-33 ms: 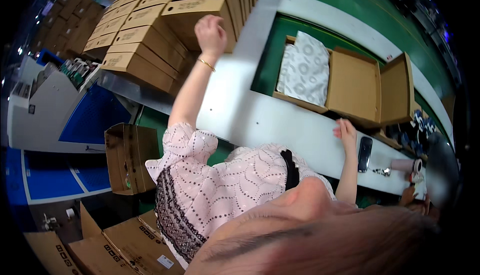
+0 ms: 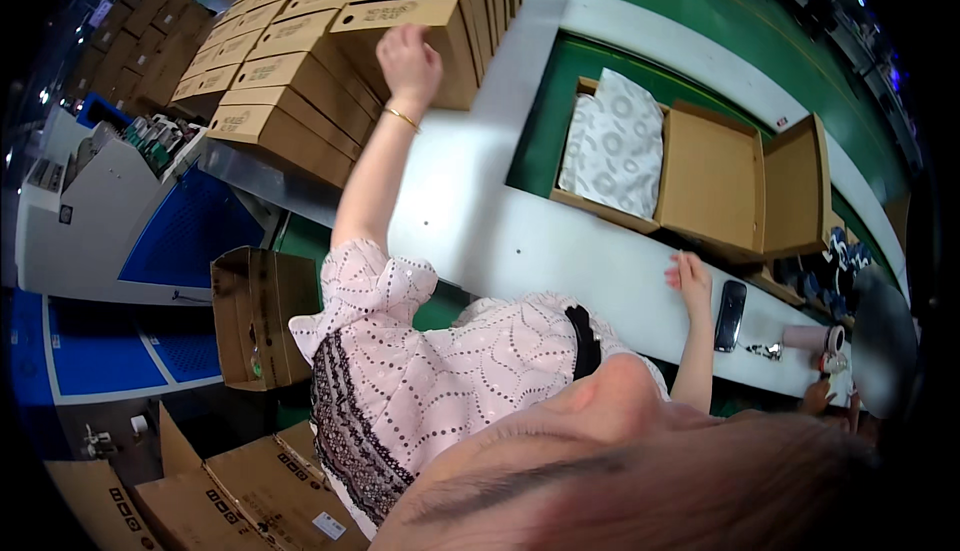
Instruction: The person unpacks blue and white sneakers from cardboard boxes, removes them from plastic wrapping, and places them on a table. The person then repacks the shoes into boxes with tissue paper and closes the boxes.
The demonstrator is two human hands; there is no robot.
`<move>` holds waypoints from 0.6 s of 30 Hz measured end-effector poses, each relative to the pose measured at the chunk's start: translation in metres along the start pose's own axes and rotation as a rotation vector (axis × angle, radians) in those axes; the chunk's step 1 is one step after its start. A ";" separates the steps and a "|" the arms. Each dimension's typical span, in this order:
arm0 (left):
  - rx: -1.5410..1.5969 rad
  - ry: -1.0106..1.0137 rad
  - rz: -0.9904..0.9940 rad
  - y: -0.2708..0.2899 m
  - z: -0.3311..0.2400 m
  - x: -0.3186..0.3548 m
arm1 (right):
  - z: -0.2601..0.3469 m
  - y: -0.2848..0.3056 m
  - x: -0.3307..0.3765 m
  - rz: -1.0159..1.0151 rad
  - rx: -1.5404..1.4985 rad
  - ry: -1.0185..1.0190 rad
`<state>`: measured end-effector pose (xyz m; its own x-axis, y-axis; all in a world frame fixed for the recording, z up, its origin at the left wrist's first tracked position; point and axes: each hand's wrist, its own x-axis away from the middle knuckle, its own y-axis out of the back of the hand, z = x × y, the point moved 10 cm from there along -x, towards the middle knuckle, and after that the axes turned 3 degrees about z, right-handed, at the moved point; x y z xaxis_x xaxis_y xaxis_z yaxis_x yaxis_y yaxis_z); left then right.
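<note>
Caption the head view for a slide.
Left hand on a closed cardboard box in a stack; right hand on the white table beside an open box.

left hand (image 2: 410,59) touching nearest flat brown carton (image 2: 420,26) in stack | right hand (image 2: 690,276) resting on white table (image 2: 470,201), just beside black phone (image 2: 730,315) | open box (image 2: 700,176) sitting beyond phone

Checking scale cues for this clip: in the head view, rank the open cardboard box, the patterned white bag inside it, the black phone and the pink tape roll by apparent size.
1. Open cardboard box
2. Patterned white bag
3. Black phone
4. Pink tape roll, close to the phone in size, and fisheye bending near the rim makes that order unsure.
</note>
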<state>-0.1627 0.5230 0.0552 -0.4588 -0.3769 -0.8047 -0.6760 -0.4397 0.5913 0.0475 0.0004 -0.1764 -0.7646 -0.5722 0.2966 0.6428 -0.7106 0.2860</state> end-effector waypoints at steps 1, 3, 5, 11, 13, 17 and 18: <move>-0.176 0.131 0.165 -0.013 0.068 -0.027 | -0.003 -0.009 0.007 0.037 0.040 -0.014; -0.233 0.294 0.502 -0.030 0.128 -0.041 | -0.014 -0.012 0.025 0.054 0.090 -0.066; -0.161 0.287 0.681 -0.049 0.160 -0.043 | -0.020 -0.010 0.036 0.043 0.107 -0.105; -0.464 -0.019 0.626 -0.029 0.115 -0.042 | -0.013 -0.026 0.058 0.017 0.082 -0.096; -0.385 -0.201 0.448 -0.005 0.072 -0.026 | -0.016 -0.027 0.062 0.019 0.091 -0.128; 0.187 -0.509 0.424 0.094 -0.057 0.016 | -0.027 -0.048 0.046 0.048 0.050 -0.092; 0.168 -0.642 0.628 0.097 -0.085 0.043 | -0.021 -0.056 0.038 0.074 0.094 -0.015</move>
<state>-0.1987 0.3945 0.0827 -0.9694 0.0413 -0.2420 -0.2455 -0.1634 0.9555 -0.0184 0.0095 -0.2003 -0.7147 -0.6148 0.3335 0.6994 -0.6250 0.3467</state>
